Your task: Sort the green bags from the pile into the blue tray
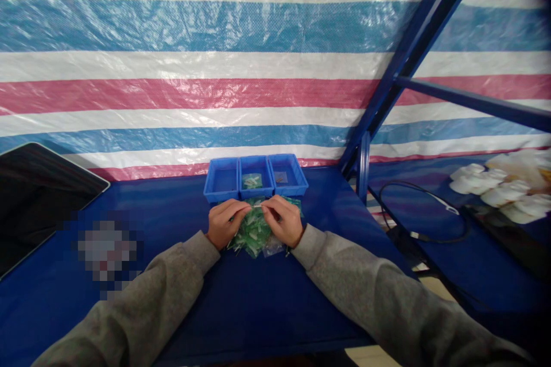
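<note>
Both hands meet over a pile of small green plastic packets on the blue table. My left hand is closed in a pinch on one end of a thin whitish strip. My right hand pinches the other end of it. The strip is too small to tell its kind. Clear packets lie at the pile's right side, partly under my right hand. Just beyond the hands stand three joined blue bins. A green packet lies in the middle bin, and a small clear packet in the right bin.
A dark, flat panel with a pale rim stands at the left, near a blurred-out object. Blue metal frame bars rise at the right. Beyond them lie a black cable and several white bundles. A striped sheet hangs behind.
</note>
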`<state>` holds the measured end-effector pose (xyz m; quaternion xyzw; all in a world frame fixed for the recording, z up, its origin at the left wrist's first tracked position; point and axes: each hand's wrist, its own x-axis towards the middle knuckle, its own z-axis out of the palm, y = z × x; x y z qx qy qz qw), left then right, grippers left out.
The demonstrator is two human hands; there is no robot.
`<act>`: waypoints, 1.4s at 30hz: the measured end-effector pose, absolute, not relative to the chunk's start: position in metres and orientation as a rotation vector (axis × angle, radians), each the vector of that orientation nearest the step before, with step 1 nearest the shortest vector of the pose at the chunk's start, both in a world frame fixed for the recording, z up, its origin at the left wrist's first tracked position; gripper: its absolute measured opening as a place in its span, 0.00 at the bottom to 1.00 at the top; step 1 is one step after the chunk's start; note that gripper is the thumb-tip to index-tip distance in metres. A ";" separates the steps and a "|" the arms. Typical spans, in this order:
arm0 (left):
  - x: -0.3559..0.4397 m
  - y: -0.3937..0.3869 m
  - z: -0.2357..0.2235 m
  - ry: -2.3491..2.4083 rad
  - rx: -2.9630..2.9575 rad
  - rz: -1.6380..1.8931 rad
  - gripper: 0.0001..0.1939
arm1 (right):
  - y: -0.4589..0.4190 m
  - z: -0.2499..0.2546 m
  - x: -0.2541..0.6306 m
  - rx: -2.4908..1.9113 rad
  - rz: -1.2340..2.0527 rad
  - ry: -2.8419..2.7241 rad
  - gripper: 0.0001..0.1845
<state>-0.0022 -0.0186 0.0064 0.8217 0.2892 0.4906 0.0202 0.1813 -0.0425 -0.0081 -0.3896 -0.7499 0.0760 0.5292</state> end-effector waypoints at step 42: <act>-0.002 -0.020 0.010 0.979 2.520 1.531 0.06 | -0.042 -0.008 0.181 -0.924 0.229 -1.776 0.09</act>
